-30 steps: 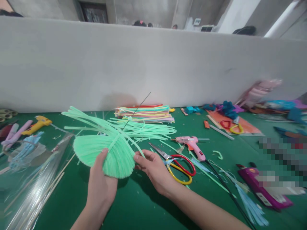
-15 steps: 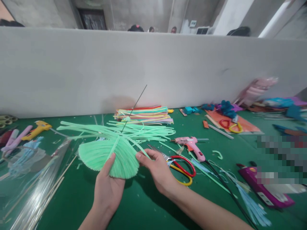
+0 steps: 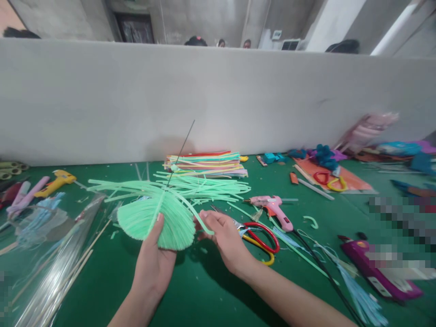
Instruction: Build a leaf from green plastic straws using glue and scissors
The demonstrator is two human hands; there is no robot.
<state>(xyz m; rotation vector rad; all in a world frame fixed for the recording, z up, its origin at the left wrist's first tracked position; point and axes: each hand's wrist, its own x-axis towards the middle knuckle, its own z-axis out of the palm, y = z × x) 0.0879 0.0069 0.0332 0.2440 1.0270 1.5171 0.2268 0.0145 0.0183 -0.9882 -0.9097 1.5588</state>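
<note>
A light green fan-shaped piece (image 3: 153, 218), made of many thin strips laid side by side, is held just above the green table (image 3: 190, 290). My left hand (image 3: 153, 265) grips its lower edge, thumb on top. Loose green strip ends (image 3: 112, 186) spread out to the left and back, and a thin dark wire (image 3: 180, 150) sticks up from the middle. My right hand (image 3: 225, 240) is closed on one green strip at the fan's right edge.
Red and yellow scissors (image 3: 259, 238) and a pink glue gun (image 3: 272, 206) lie right of my right hand. A stack of coloured strips (image 3: 207, 164) sits by the grey partition (image 3: 218, 95). Clear wrapping (image 3: 51, 263) and a yellow glue gun (image 3: 56, 180) lie left; a purple packet (image 3: 378, 272) is at right.
The fan has tilted flatter and shifted slightly right. My right hand has slid along the strip at its right edge. The wire now leans more upright.
</note>
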